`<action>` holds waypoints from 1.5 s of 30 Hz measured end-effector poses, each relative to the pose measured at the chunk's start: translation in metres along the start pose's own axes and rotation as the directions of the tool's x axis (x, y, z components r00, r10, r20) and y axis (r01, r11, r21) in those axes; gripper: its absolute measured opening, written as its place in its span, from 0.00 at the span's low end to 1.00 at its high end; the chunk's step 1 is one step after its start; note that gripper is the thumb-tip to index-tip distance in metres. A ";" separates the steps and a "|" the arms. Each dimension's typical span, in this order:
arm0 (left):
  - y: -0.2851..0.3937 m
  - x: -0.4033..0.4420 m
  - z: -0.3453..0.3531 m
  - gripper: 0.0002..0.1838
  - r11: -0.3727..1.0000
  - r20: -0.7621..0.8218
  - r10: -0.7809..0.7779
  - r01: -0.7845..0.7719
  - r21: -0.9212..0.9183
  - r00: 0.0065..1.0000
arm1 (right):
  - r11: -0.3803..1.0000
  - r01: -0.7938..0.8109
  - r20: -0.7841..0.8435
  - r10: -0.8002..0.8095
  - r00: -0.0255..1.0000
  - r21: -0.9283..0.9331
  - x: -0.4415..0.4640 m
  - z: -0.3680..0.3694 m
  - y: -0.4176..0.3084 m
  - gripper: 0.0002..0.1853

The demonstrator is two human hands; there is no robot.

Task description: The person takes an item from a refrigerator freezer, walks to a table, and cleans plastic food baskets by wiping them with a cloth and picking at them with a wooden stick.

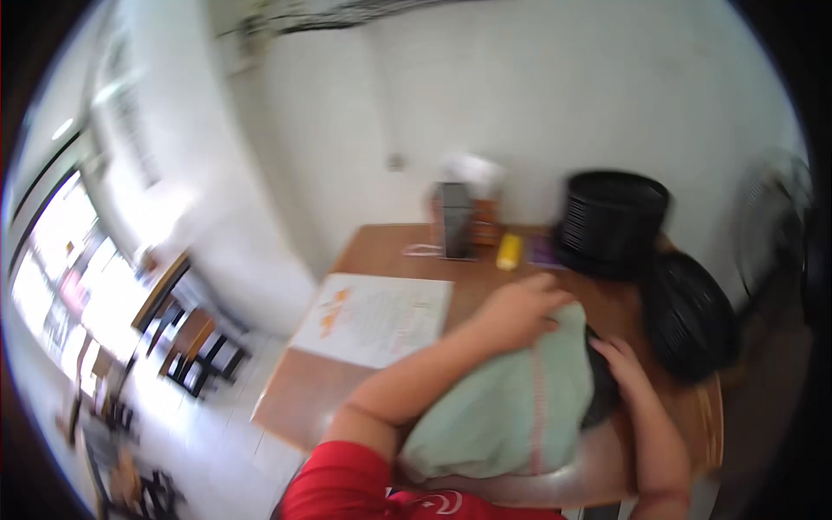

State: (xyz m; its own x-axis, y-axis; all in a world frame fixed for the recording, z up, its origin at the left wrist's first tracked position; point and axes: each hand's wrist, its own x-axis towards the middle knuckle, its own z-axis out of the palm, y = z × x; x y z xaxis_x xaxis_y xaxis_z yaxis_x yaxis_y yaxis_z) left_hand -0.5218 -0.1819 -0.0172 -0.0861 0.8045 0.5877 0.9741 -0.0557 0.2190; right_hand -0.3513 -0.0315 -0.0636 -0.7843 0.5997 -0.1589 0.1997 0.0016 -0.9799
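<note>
A pale green cloth item with a reddish stitched line lies in front of me on the table, bunched and raised toward its far end. At that top end my left hand has its fingers curled over the fabric, closed on it. Dark grey fabric shows along the right side of the green cloth; whether the two are one piece I cannot tell. My right hand holds the edge of this dark fabric, its thumb out of sight. Both hands are slightly blurred.
The wooden table carries a printed white sheet, a dark phone-like block before a tissue holder, a yellow object, a black round basket and a black ridged bag-like item. A fan stands right.
</note>
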 end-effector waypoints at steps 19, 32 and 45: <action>-0.003 -0.036 0.073 0.28 0.915 -0.257 -0.401 0.399 -0.061 0.879 | 0.949 0.266 0.175 -0.236 0.956 -0.170 -0.024 0.047 -0.037 0.17; 0.051 -0.030 0.081 0.07 0.951 -0.080 -0.285 0.272 -0.145 0.955 | 0.943 0.209 0.101 -0.189 0.977 -0.261 -0.009 0.029 -0.013 0.16; 0.065 -0.027 0.074 0.07 0.952 0.088 -0.224 0.238 -0.193 0.971 | 0.923 0.222 0.129 -0.190 0.973 -0.315 0.028 -0.019 0.044 0.17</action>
State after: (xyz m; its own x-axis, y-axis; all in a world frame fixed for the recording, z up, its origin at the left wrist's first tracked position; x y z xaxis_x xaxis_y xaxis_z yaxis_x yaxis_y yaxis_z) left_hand -0.4402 -0.1633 -0.0765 -0.2839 0.8451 0.4529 0.8667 0.0242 0.4982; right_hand -0.3531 0.0008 -0.1087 -0.8771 0.4801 0.0163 0.1950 0.3867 -0.9014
